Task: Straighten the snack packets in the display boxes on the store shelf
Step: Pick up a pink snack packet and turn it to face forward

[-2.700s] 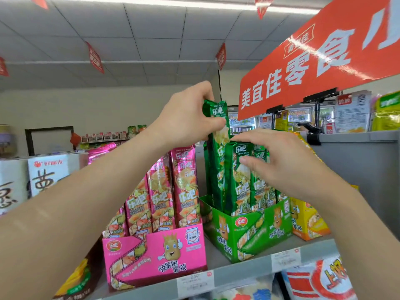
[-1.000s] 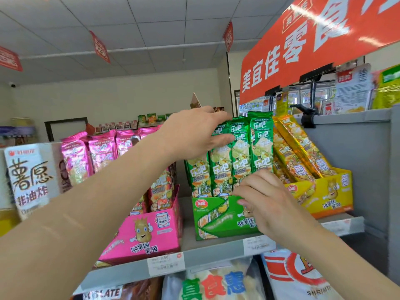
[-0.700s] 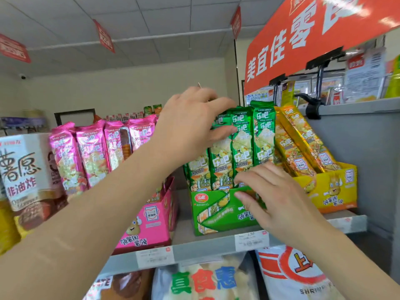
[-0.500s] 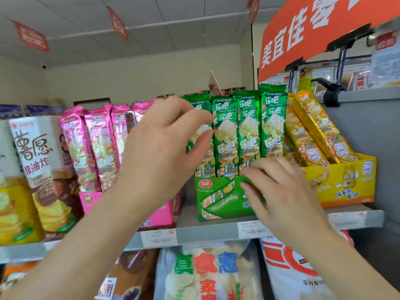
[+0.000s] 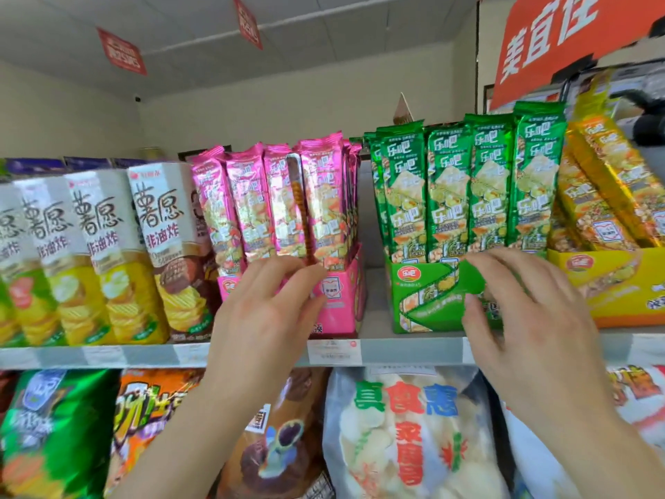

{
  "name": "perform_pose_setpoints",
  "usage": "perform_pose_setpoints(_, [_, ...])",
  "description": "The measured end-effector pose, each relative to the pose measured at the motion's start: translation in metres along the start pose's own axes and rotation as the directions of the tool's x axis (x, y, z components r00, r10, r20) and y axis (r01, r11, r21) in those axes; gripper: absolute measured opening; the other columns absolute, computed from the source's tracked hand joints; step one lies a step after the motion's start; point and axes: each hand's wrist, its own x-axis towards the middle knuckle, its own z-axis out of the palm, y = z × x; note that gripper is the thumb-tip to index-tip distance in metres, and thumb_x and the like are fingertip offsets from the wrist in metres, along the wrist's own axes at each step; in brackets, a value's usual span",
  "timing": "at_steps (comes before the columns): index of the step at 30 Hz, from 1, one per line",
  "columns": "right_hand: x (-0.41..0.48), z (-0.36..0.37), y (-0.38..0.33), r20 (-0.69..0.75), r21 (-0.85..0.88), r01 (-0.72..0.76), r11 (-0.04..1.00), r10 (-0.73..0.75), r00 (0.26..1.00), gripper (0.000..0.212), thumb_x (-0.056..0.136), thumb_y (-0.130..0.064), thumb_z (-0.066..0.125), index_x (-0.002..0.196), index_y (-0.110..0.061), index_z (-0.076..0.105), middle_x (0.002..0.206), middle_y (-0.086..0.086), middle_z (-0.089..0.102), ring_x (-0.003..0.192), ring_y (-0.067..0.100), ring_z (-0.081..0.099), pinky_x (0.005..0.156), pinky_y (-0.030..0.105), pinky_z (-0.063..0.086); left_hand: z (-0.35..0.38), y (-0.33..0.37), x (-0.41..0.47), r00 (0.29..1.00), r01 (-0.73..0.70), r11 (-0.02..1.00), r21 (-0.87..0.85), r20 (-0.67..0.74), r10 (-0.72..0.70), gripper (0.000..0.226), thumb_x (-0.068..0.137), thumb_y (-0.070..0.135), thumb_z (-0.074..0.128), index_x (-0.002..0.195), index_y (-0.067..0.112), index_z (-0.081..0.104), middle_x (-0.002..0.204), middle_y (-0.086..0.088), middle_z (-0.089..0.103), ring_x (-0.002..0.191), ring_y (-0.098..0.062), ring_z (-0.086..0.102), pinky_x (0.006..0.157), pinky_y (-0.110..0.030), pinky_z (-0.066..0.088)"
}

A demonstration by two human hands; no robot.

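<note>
Stock, head view. Green packets (image 5: 467, 189): found upright, even row, in green display box (image 5: 424, 304) on shelf (image 5: 396, 351). L hand (image 5: 266, 311) was taken off their tops since 0.5 s ago and lowered before pink display box (image 5: 340, 304); fingers spread, nothing held. R hand (image 5: 529, 318) was kept on green box front, fingers spread, loosely bent. Green box judged done. Pink packets (image 5: 252, 199): one seen edge-on; judged next.

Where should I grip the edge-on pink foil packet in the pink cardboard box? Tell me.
Pinch the edge-on pink foil packet at its free top end, coming from the front: neighbours crowd its sides and the pink cardboard box covers its foot.
</note>
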Motion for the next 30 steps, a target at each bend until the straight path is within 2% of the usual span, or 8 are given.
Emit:
perform_pose_setpoints(8, [0.058, -0.008, -0.083, 0.091, 0.528, -0.187, 0.828, 0.164, 0.982, 0.043, 0.087, -0.030, 0.053, 0.131, -0.028, 0.054, 0.114, -0.017, 0.060, 0.103, 0.000, 0.060, 0.090, 0.024, 0.051, -0.014, -0.021, 0.035, 0.991, -0.047, 0.996, -0.079, -0.132, 0.037, 0.035, 0.091, 0.022, 0.060, 0.124, 0.009, 0.064, 0.127, -0.016, 0.057, 0.114, -0.036, 0.054, 0.088, -0.040, 0.046])
perform_pose_setpoints(10, [0.075, -0.001, -0.102, 0.126, 0.534, -0.195, 0.823, 0.151, 0.980, 0.048, 0.090, -0.032, 0.053, 0.137, -0.031, 0.046, 0.110, -0.024, 0.053, 0.104, -0.003, 0.058, 0.090, 0.019, 0.049, -0.017, -0.029, 0.052, 0.994, -0.033, 0.993, -0.110, -0.109, 0.021, 0.044, 0.092, 0.026, 0.057, 0.132, 0.008, 0.057, 0.137, -0.017, 0.051, 0.125, -0.037, 0.048, 0.099, -0.042, 0.041])
perform_pose_setpoints(14, [0.101, 0.017, -0.122, 0.147, 0.382, -0.161, 0.910, 0.112, 0.983, 0.058, 0.096, -0.023, 0.053, 0.147, -0.024, 0.027, 0.130, -0.006, 0.054, 0.115, 0.015, 0.055, 0.095, 0.039, 0.047, -0.018, -0.045, 0.083, 0.999, -0.042, 0.993, -0.112, -0.011, 0.041, 0.054, 0.095, 0.029, 0.054, 0.143, 0.006, 0.045, 0.149, -0.019, 0.040, 0.137, -0.038, 0.037, 0.112, -0.049, 0.033])
perform_pose_setpoints(17, [0.110, 0.031, -0.125, 0.162, 0.284, -0.135, 0.949, 0.091, 0.983, 0.067, 0.094, -0.020, 0.054, 0.151, -0.022, 0.017, 0.120, 0.000, 0.060, 0.097, 0.020, 0.059, 0.070, 0.032, 0.040, -0.015, -0.051, 0.102, 0.992, -0.095, 0.994, -0.062, 0.080, 0.100, 0.054, 0.099, 0.032, 0.037, 0.148, 0.009, 0.037, 0.152, -0.012, 0.040, 0.141, -0.030, 0.033, 0.115, -0.049, 0.025])
perform_pose_setpoints(19, [0.108, 0.038, -0.128, 0.145, 0.258, -0.154, 0.954, 0.119, 0.982, 0.069, 0.093, -0.017, 0.056, 0.151, -0.024, 0.019, 0.099, -0.002, 0.063, 0.082, 0.021, 0.061, 0.060, 0.032, 0.040, -0.013, -0.054, 0.112, 0.985, -0.129, 0.991, -0.028, 0.115, 0.131, 0.050, 0.100, 0.030, 0.035, 0.147, 0.013, 0.039, 0.149, -0.004, 0.045, 0.141, -0.024, 0.035, 0.117, -0.047, 0.021])
perform_pose_setpoints(22, [0.100, 0.042, -0.129, 0.113, 0.473, -0.260, 0.842, 0.234, 0.966, 0.064, 0.091, -0.013, 0.064, 0.142, -0.035, 0.032, 0.105, -0.020, 0.063, 0.099, 0.007, 0.063, 0.087, 0.038, 0.053, -0.017, -0.057, 0.123, 0.983, -0.155, 0.971, -0.180, 0.070, 0.170, 0.034, 0.097, 0.021, 0.046, 0.128, 0.013, 0.057, 0.130, -0.003, 0.060, 0.127, -0.024, 0.048, 0.111, -0.047, 0.028])
perform_pose_setpoints(26, [0.102, 0.046, -0.123, 0.116, 0.718, -0.288, 0.634, 0.299, 0.947, 0.072, 0.084, 0.006, 0.068, 0.131, -0.041, 0.041, 0.090, -0.043, 0.063, 0.098, -0.015, 0.062, 0.080, 0.003, 0.046, -0.025, -0.059, 0.135, 0.984, -0.130, 0.917, -0.377, 0.061, 0.165, 0.019, 0.094, 0.030, 0.060, 0.104, 0.014, 0.060, 0.095, 0.001, 0.067, 0.092, -0.022, 0.059, 0.082, -0.032, 0.038])
perform_pose_setpoints(30, [0.106, 0.045, -0.121, 0.069, 0.756, -0.246, 0.606, 0.300, 0.952, 0.086, 0.078, 0.014, 0.071, 0.131, -0.046, 0.043, 0.090, -0.036, 0.068, 0.098, -0.012, 0.064, 0.082, 0.005, 0.048, -0.029, -0.057, 0.144, 0.989, -0.100, 0.833, -0.545, 0.036, 0.142, 0.019, 0.089, 0.030, 0.069, 0.098, 0.018, 0.058, 0.092, 0.011, 0.067, 0.091, -0.014, 0.065, 0.082, -0.036, 0.050])
